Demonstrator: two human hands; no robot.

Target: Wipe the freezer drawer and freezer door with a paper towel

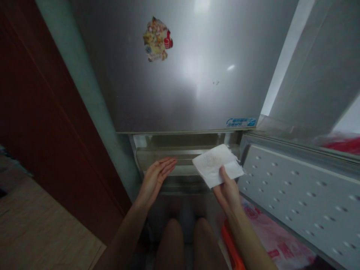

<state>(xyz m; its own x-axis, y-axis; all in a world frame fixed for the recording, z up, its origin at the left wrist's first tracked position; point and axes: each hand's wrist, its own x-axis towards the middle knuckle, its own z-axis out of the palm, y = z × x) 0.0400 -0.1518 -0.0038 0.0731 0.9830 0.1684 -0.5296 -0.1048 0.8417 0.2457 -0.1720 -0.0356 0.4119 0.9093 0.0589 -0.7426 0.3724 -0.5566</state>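
My right hand (pixel 229 191) holds a folded white tissue (pixel 218 163) by its lower edge, thumb on top and fingers beneath. A faint greyish patch marks the tissue's upper face. To the left, my left hand (pixel 157 178) is held out with its fingers stretched and nothing in it, a short way from the tissue. Both hands are in front of the open lower compartment of a fridge, where clear drawer fronts (pixel 168 153) show. Swung out to the right is the lower door (pixel 303 195), its dimpled inner panel facing up.
Above is the closed silver upper door (pixel 185 93) with a colourful sticker (pixel 157 39). A dark red wooden door or frame (pixel 64 123) stands at the left. Pink-and-white plastic bags (pixel 278 236) and an orange-red object (pixel 233 245) lie low on the right.
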